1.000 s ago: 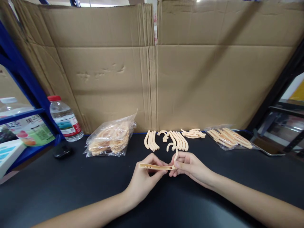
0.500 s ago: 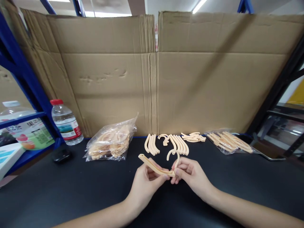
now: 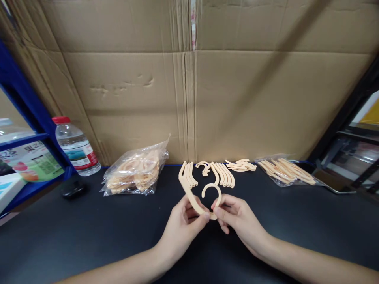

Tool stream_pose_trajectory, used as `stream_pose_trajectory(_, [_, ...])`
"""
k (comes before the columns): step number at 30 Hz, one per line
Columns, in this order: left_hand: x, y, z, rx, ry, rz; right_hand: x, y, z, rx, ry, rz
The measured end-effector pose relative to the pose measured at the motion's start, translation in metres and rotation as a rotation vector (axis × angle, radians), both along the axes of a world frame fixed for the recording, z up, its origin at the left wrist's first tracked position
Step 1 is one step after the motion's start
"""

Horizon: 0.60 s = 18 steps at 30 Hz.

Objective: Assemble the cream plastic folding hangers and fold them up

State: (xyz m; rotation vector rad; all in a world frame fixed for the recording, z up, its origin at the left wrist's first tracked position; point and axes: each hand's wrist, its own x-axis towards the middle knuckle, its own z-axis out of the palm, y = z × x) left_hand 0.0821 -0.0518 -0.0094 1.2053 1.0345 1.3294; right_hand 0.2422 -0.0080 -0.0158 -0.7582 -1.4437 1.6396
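Lower center: left hand [image 3: 184, 221] pinches a curved beige strip [image 3: 191, 198], tilted up-left. Right hand [image 3: 238, 219] pinches a beige hook [image 3: 220, 194]; pieces meet between the hands. Loose strips [image 3: 229, 174] lined up mid-frame. Bagged parts [image 3: 143, 169] left of those, bagged strips [image 3: 286, 172] to the right. Red-capped bottle [image 3: 77, 152] far left. Cardboard [image 3: 133, 86] across the top.

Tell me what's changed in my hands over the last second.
The curved hanger arm in your left hand tipped: its free end swung up and its broad face now shows. The hanger hook in your right hand turned, its curve showing more openly. Nothing was let go; the water bottle stayed put.
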Motion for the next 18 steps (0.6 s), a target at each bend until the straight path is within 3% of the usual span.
stream_pose_trajectory(6, [-0.001,0.002,0.004,-0.018,0.042,-0.062,0.002,0.004,0.004,-0.080,0.051,0.014])
stream_pose_trajectory(14, [-0.003,0.004,0.000,-0.028,0.079,-0.119,0.006,0.007,0.004,-0.066,-0.010,0.019])
stream_pose_trajectory(18, [-0.005,0.003,0.004,-0.097,0.095,-0.049,0.010,0.018,0.004,0.033,-0.065,0.065])
